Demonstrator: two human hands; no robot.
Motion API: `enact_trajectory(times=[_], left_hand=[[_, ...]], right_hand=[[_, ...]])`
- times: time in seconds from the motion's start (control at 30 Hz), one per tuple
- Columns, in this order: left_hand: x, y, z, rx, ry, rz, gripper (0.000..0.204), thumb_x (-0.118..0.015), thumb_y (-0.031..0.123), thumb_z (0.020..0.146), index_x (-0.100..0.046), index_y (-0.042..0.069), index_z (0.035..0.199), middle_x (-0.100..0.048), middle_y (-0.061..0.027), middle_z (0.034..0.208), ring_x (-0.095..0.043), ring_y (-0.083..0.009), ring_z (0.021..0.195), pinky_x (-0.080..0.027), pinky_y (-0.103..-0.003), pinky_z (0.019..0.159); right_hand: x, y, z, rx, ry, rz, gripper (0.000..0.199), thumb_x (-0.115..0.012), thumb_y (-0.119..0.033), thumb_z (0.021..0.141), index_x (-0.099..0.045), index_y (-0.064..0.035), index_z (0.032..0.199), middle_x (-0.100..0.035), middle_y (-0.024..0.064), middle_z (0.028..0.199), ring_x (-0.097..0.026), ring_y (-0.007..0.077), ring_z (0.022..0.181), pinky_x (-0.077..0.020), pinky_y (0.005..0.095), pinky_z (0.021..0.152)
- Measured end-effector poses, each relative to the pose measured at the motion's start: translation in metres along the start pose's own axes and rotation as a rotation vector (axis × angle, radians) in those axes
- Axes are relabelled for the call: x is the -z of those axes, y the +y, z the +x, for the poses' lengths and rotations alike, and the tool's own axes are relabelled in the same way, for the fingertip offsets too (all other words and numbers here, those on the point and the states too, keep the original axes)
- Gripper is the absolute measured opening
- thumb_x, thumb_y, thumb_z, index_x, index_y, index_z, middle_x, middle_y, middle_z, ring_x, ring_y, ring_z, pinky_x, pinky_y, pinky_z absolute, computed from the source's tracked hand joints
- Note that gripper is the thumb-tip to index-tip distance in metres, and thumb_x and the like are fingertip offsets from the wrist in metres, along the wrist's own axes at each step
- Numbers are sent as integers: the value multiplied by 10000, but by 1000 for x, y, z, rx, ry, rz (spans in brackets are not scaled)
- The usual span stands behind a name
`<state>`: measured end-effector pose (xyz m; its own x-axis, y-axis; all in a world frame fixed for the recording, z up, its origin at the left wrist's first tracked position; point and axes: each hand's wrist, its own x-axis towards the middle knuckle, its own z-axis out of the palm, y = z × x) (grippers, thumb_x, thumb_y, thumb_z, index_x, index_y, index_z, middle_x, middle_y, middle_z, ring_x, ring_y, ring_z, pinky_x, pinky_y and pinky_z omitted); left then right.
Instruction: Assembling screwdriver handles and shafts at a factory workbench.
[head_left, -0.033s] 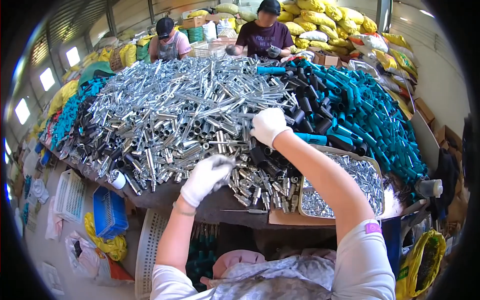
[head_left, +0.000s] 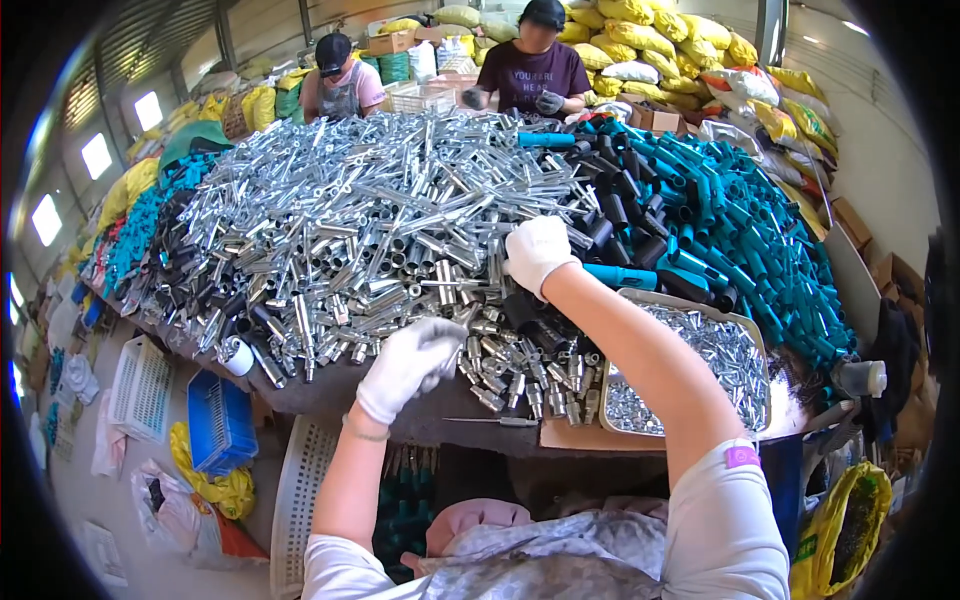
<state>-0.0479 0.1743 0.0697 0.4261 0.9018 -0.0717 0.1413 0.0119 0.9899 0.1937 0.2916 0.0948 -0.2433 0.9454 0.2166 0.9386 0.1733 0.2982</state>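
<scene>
Holding my two white-gloved hands apart, I am facing a table (head_left: 325, 395) heaped with parts, and a shallow tray (head_left: 767, 380) of small silver pieces (head_left: 728, 352) is lying on its near side. My right hand (head_left: 538, 257) is hanging left of the tray and a little beyond it, its forearm crossing over the tray's left part. The back of the glove is hiding those fingers, so I cannot tell whether they are grasping anything. My left hand (head_left: 412, 368) is hovering well to the left of the tray; its fingers are curling inward, and I cannot tell whether they are pinching a part. Stepped metal fittings (head_left: 535, 400) are lying just left of the tray, near both hands, and the mound of silver tubes (head_left: 370, 200) is spreading left of and beyond it. Black tubes (head_left: 620, 210) are lying beyond the tray, teal tubes (head_left: 745, 250) beyond and to its right. A thin-shafted tool (head_left: 515, 422) is resting left of the tray. Two co-workers (head_left: 530, 78) are facing me from well beyond the tray.
</scene>
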Motion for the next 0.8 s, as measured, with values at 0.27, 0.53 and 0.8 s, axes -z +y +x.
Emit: enact_trajectory(times=[0.27, 0.53, 0.8], left_hand=[[-14, -40, -77, -117, -83, -484, 793, -656, 284, 946, -275, 21, 1589, -684, -85, 856, -555, -80, 611, -414, -207, 522], [-58, -33, -107, -143, 244, -361, 224, -547, 129, 1038, -529, -6, 1216, -709, -113, 931, -632, -101, 636, -504, -218, 532], [-119, -39, -129, -598, 16, 118, 257, -810, 159, 869, -699, 4, 1041, -727, -143, 1029, -729, -275, 900, -575, -352, 764]], right_hand=[[-8, 5, 7, -45, 17, 12, 182, -646, -191, 832, -810, -125, 872, -775, 130, 932, -746, 306, 896, -536, 427, 737], [44, -2, -117, 107, 443, 592, 249, -711, -172, 802, -746, -94, 1036, -700, 159, 914, -693, 353, 869, -555, 445, 778], [20, -64, -332, 5, -25, 1188, 298, -753, -222, 796, -730, -69, 1051, -714, 153, 902, -705, 344, 862, -565, 419, 790]])
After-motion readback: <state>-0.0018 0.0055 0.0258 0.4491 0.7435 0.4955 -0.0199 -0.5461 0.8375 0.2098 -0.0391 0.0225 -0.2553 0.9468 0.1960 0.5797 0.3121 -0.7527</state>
